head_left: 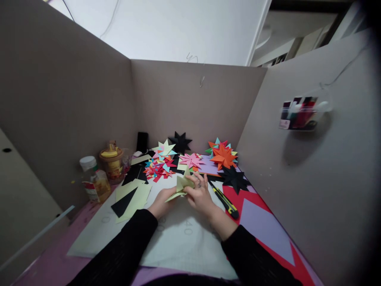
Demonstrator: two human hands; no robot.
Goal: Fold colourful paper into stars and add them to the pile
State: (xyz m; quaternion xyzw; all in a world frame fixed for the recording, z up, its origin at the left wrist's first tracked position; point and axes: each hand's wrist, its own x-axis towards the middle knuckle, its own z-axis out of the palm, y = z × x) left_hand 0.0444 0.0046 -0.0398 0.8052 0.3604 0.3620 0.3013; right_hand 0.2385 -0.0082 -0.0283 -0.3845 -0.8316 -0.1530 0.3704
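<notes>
On our pink tabletop (162,274) lies a pale mat (190,254); over it, we hold a folded pale-green paper (182,184) in our left hand (162,201) and right hand (200,195). Just right rests a yellow-and-black cutter (224,200); beyond, black (235,179) and orange paper stars (223,156) near a grey partition (190,103).

landmark: white-capped bottle (95,182). lidded tub (114,170): just beside the bottle, to its right. black upright slab (142,142): farther back than the bottle, to its right. clear hanging pouch (323,105): well right of and above the bottle.
</notes>
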